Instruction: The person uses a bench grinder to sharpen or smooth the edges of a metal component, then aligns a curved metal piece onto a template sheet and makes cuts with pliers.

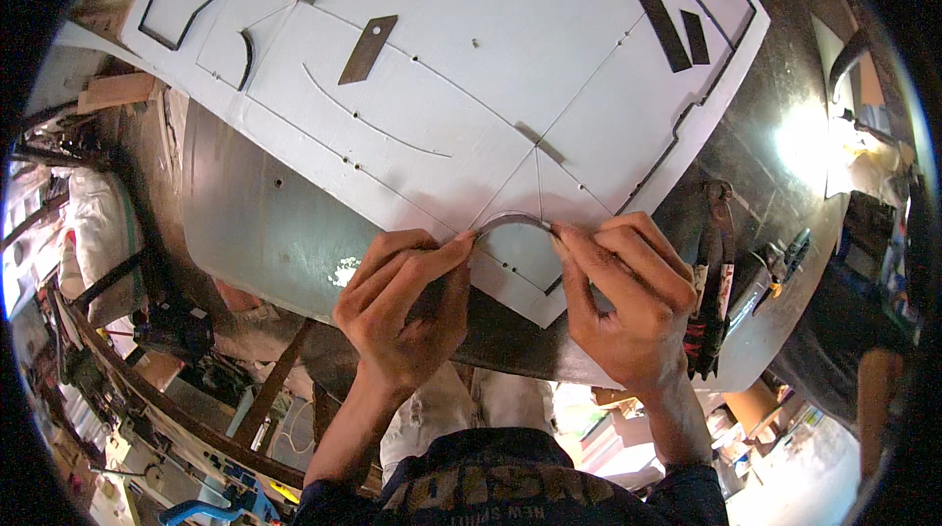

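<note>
My left hand [407, 295] and my right hand [633, 305] each pinch one end of a thin, dark metal-looking strip [512, 218] bent into a shallow arch. The strip bows away from me, over the near corner of a large white board [442, 55]. Thin lines, slits and small holes mark the board, and several dark strips stand along its outer lines. Two flat black bars [652, 11] lie at its far right. A dark plate with a hole in it [368, 50] rests left of the middle.
The board lies on a dark, worn tabletop [255, 202] with a rounded edge. Pliers with dark and red handles [714, 271] rest right of my right hand, near other hand tools [770, 271]. A bright lamp [814, 148] glares at the right. Clutter and a blue tool [221, 506] sit below left.
</note>
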{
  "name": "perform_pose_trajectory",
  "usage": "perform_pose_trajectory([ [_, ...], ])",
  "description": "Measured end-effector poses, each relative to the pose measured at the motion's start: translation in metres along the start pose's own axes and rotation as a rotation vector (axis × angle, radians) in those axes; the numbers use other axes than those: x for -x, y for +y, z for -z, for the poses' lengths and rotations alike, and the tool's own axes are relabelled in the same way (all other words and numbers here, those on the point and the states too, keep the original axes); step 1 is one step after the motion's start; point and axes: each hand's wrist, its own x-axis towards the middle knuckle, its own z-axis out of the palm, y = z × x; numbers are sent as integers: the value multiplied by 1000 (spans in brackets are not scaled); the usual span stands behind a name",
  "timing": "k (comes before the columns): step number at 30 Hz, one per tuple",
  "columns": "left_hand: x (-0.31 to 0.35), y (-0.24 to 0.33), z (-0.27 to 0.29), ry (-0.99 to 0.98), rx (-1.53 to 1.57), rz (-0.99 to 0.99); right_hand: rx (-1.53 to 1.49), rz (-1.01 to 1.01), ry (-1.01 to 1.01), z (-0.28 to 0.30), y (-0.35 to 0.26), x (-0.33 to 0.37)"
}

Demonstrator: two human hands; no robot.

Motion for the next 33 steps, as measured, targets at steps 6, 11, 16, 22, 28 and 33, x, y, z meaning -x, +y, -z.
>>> perform_pose_trajectory([
  [6,-15,10,15,-187,8,59,-10,-44,-44,3,-3,-2],
  [11,-28,23,22,-336,-64,96,3,-36,-85,7,-4,-2],
  [16,-34,32,20,-403,-24,210,11,-54,-82,7,-5,0],
  [22,-34,30,35,-386,-28,258,19,-26,-63,5,-4,-2],
  [28,-33,24,29,-468,46,235,36,-50,-106,10,-9,-6],
  [33,-30,28,24,-441,105,282,45,-8,-76,7,-10,-5],
])
